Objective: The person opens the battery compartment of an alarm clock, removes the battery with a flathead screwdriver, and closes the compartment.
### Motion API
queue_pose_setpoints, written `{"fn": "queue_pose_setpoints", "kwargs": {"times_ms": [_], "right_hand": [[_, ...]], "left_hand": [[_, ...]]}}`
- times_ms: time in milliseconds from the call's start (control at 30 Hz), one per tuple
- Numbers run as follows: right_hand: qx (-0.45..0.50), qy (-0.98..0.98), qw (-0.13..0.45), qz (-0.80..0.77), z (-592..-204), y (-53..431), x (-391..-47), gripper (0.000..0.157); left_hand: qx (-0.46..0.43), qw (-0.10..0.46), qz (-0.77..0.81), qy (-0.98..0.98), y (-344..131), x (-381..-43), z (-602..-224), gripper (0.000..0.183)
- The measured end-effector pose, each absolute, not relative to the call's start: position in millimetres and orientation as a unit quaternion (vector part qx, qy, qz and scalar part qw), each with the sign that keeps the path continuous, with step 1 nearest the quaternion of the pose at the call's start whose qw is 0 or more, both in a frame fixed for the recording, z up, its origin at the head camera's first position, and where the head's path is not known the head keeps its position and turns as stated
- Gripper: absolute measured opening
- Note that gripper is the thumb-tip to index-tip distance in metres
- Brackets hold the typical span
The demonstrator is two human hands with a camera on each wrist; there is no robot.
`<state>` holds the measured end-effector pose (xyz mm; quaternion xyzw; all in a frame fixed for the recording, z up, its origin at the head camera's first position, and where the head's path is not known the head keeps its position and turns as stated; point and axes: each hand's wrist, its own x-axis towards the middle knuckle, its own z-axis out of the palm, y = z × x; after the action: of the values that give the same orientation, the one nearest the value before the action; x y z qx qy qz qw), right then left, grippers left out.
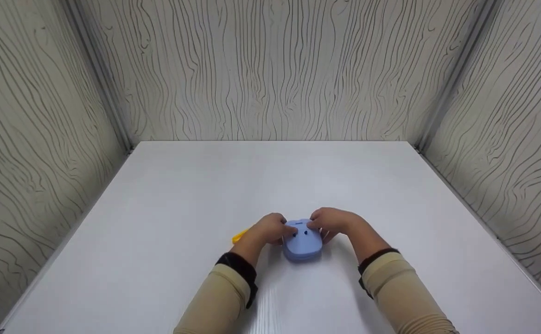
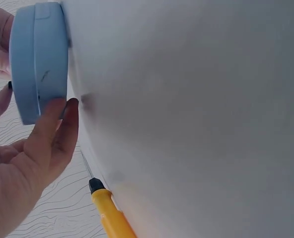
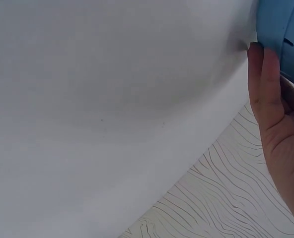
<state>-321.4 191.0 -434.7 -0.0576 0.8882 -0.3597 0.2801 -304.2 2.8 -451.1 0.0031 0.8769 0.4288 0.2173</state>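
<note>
Between both hands is a light blue rounded case point(image 1: 303, 243) with two black dots on its upper face. A seam runs along the side of the case point(image 2: 37, 64) in the left wrist view. From its left, my left hand point(image 1: 270, 227) grips it, thumb on top near one dot and fingers at the side and lower edge. My right hand point(image 1: 337, 220) holds its far right corner, thumb on top and fingers along the side. In the right wrist view only part of the case point(image 3: 278, 37) shows, with a small dark slot.
Beside the left hand lies a yellow handle point(image 2: 112, 215) with a black end, perhaps a screwdriver; the left forearm partly hides it in the head view. The white table point(image 1: 182, 185) is bounded by wood-grain patterned panels point(image 1: 270, 69) at the back and sides.
</note>
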Motion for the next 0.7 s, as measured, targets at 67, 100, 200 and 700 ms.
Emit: {"fn": "queue_pose_setpoints", "kwargs": {"times_ms": [67, 100, 200, 700], "right_hand": [[-0.057, 0.891, 0.278, -0.354, -435.2, 189.5, -321.1, 0.034], [-0.056, 0.892, 0.277, -0.353, -435.4, 188.8, -320.9, 0.035], [-0.057, 0.895, 0.276, -0.345, -436.3, 187.3, -320.2, 0.035], [-0.061, 0.899, 0.291, -0.321, -432.3, 187.2, -320.7, 0.034]], "left_hand": [[-0.003, 0.217, 0.426, 0.878, 3.1, -304.4, -451.1, 0.048], [-0.004, 0.217, 0.422, 0.880, 3.5, -304.5, -451.3, 0.048], [-0.007, 0.217, 0.404, 0.889, 4.4, -304.9, -451.7, 0.046], [0.006, 0.222, 0.381, 0.897, 1.2, -305.9, -449.1, 0.038]]}}
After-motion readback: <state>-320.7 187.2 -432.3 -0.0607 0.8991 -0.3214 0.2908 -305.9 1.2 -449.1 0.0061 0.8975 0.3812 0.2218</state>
